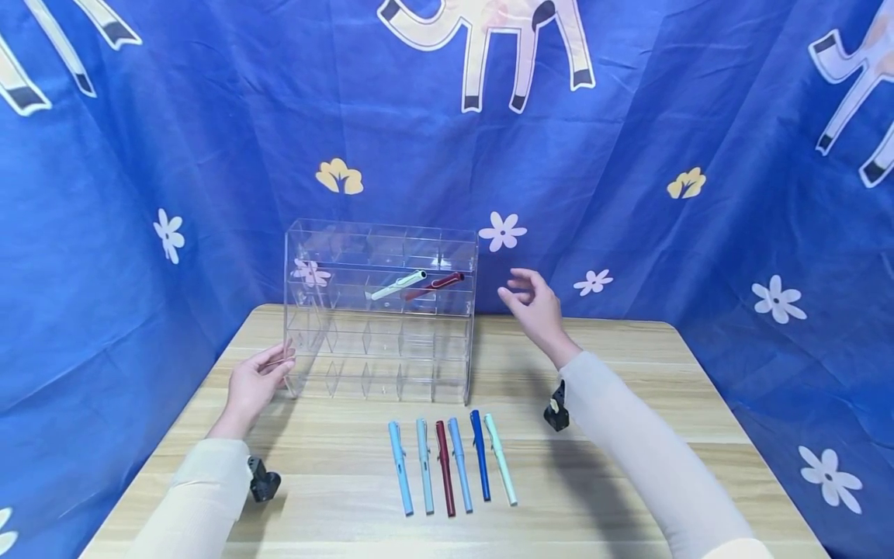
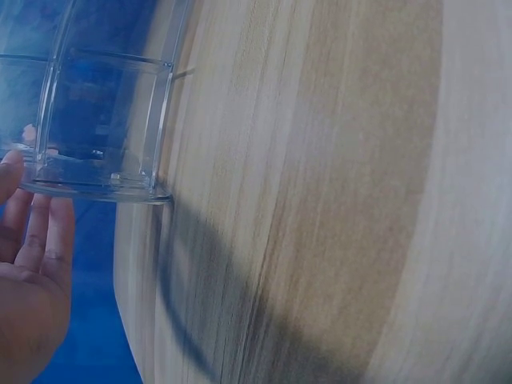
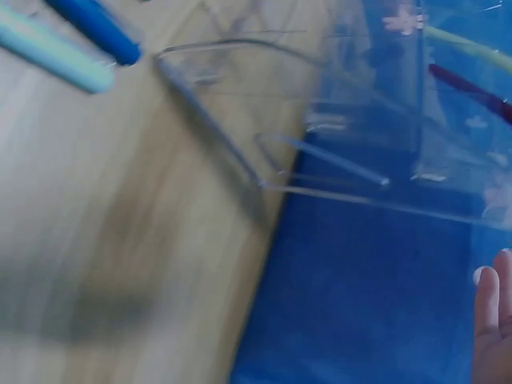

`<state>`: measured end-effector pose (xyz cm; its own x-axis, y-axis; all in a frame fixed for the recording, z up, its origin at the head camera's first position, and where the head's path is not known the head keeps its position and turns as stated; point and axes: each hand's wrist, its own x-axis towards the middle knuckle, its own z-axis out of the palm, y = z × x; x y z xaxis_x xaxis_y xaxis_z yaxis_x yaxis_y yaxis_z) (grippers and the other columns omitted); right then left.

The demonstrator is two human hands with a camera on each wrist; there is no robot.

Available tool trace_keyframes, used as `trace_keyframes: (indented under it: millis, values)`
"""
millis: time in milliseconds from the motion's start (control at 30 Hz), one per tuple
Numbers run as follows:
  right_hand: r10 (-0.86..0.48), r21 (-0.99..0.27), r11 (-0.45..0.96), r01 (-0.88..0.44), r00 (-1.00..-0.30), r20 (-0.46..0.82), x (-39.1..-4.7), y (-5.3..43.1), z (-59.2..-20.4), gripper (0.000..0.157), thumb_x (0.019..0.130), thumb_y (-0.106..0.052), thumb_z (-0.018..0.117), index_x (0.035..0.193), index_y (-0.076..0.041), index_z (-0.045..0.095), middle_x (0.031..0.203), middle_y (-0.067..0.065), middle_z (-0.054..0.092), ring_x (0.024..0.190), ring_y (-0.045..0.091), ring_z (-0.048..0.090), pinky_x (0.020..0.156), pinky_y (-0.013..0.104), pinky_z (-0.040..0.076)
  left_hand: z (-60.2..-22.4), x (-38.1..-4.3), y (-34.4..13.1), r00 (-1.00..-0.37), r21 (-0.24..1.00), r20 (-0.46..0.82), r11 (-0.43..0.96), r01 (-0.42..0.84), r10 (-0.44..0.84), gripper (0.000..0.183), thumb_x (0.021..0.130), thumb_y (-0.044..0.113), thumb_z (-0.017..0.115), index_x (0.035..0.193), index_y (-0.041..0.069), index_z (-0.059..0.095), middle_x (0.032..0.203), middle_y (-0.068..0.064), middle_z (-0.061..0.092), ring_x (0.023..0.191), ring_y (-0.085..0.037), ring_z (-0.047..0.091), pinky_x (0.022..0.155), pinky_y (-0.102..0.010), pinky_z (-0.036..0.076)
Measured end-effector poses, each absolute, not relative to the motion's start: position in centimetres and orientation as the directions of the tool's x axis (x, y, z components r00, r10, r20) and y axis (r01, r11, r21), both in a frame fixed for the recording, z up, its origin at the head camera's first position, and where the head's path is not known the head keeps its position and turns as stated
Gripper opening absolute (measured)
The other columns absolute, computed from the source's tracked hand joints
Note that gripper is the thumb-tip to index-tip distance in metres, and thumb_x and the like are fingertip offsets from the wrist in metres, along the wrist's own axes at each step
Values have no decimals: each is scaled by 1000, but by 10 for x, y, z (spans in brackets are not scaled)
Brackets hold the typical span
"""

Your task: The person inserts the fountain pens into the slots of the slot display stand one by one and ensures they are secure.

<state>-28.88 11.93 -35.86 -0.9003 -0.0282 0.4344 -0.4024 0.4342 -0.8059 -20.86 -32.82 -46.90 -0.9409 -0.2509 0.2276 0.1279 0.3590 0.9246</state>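
Note:
A clear acrylic pen rack (image 1: 380, 341) with tiers of small compartments stands upright on the table. My left hand (image 1: 254, 384) is at its lower left edge; in the left wrist view the thumb and fingers (image 2: 56, 240) grip either side of the clear side panel (image 2: 104, 192). To the right of the rack my right hand (image 1: 538, 310) hangs in the air, fingers loosely bent and holding nothing. A mint pen (image 1: 398, 286) and a dark red pen (image 1: 434, 286) lie slanted in an upper tier, side by side toward the right.
In front of the rack several pens lie in a row on the wooden table (image 1: 335, 497), among them a light blue pen (image 1: 401, 470), a second dark red pen (image 1: 445, 470), a dark blue pen (image 1: 480, 456) and another mint pen (image 1: 501, 462). A blue patterned curtain (image 1: 419, 171) surrounds the table.

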Motion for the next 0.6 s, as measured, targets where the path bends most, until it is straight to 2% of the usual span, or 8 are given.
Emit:
trace_keyframes:
  millis: [167, 433, 600]
  values:
    - [-38, -837, 408, -364, -923, 383, -281, 135, -379, 41, 89, -22, 69, 125, -6, 56, 113, 15, 66, 94, 27, 65, 82, 39, 54, -467, -207, -330, -944, 913, 240, 382, 140, -228, 46, 93, 7, 62, 133, -11, 46, 120, -21, 57, 84, 15, 56, 68, -16, 55]
    - [-41, -862, 445, -242, -967, 250, -261, 150, -415, 43, 89, -22, 69, 128, -9, 54, 115, 12, 65, 94, 25, 62, 79, 36, 53, -465, -206, -328, -945, 913, 232, 386, 130, -231, 47, 94, 10, 62, 133, -10, 47, 119, -15, 60, 85, 13, 57, 68, -16, 55]
    - [-66, -883, 436, -175, -984, 163, -249, 156, -437, 46, 90, -22, 69, 130, -8, 52, 116, 13, 64, 95, 26, 62, 79, 34, 55, -464, -206, -328, -946, 908, 224, 402, 115, -234, 47, 94, 10, 62, 134, -8, 47, 121, -20, 58, 87, 12, 58, 70, -16, 55]
